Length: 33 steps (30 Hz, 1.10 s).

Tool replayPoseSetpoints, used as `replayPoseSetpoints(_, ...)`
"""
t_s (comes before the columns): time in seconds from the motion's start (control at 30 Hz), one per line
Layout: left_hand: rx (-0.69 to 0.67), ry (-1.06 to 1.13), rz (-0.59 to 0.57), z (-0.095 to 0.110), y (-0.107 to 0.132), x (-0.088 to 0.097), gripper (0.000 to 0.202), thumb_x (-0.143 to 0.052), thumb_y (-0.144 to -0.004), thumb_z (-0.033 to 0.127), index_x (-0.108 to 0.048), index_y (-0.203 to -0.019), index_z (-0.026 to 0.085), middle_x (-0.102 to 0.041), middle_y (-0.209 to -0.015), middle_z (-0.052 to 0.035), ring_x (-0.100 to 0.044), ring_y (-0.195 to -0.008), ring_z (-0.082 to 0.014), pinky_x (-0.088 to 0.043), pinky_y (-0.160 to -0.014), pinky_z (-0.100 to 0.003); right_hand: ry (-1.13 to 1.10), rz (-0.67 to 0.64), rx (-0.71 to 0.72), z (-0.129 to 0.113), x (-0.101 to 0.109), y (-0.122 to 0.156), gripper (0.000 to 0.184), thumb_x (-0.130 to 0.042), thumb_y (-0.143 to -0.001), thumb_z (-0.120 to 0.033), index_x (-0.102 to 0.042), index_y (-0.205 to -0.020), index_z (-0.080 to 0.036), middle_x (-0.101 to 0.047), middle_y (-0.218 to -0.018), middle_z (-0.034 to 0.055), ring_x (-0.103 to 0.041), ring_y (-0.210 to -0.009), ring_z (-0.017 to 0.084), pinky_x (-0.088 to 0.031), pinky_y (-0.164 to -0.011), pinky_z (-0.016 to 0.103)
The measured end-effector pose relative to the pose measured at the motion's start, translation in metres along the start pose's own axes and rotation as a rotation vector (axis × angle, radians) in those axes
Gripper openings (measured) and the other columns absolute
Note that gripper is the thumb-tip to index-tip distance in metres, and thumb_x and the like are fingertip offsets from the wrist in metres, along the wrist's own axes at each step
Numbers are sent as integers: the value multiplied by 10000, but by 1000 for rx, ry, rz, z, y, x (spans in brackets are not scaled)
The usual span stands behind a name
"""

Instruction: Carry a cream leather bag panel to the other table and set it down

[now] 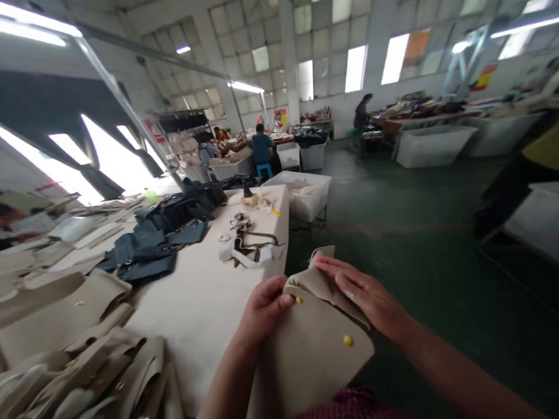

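Beige fabric panel [312, 355], long axis pointing away, left hand [262, 308] pinching its edge, right hand [364, 294] spread flat on top

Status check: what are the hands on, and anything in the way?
Left hand pinching edge of beige fabric panel. Right hand flat on its folded flap. Two yellow dots on panel. Stacked beige pieces on table, off to left.

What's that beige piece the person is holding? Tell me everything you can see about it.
It is a beige panel of thick, matte, felt-like material, with a rounded corner and its upper part folded over. Two small yellow dots sit on it. The left hand grips one side; the right hand lies flat on the fold.
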<state>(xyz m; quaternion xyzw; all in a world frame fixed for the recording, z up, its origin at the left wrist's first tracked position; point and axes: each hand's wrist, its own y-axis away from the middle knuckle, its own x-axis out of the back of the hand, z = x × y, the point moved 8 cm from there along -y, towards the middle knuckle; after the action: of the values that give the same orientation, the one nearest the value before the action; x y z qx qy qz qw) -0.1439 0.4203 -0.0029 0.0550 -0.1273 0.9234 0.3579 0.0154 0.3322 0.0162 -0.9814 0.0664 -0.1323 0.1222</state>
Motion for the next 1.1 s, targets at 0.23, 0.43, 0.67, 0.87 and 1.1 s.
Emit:
replayPoseSetpoints(0.23,128,186,-249,-17,-38,-164,336,-686,-733,459,-610,-718,132,-515,-718,-18,-438,-700,-134,-356,-661,-233,-148,220,-208,37,138,108,515,-497,-880,-600,-624,-1195,-213,-520,-1322,81,-446,-1237,263,-300,-1078,452)
replayPoseSetpoints(0.43,68,122,-428,-9,-80,-243,359,-662,-745,476,-558,-671,140,-485,-691,-13,-438,-698,-144,-357,-658,-239,-217,486,-266,55,212,169,483,-523,-871,-584,-629,-1149,-204,-568,-1243,80,-496,-1159,255,-366,-978,418)
replayPoseSetpoints(0.67,89,68,-384,-28,-137,-261,382,-658,-731,511,-557,-667,149,-478,-679,-12,-419,-690,-148,-343,-646,-230,-445,516,-311,101,239,153,496,-546,-839,-609,-663,-1099,-202,-597,-1177,97,-520,-1103,256,-406,-876,376)
replayPoseSetpoints(0.87,179,154,-174,-84,-212,-228,377,-707,-686,499,-630,-757,137,-542,-749,-22,-433,-709,-143,-352,-664,-223,-440,433,-258,172,279,69,482,-453,-880,-646,-641,-1130,-279,-445,-1391,46,-420,-1242,247,-376,-957,403)
replayPoseSetpoints(1.1,198,200,-121,-151,-365,-218,350,-686,-730,456,-553,-692,135,-496,-701,4,-415,-687,-119,-327,-662,-218,-508,444,-380,285,351,-89,573,-462,-842,-702,-631,-1113,-226,-535,-1278,99,-457,-1204,257,-404,-941,408)
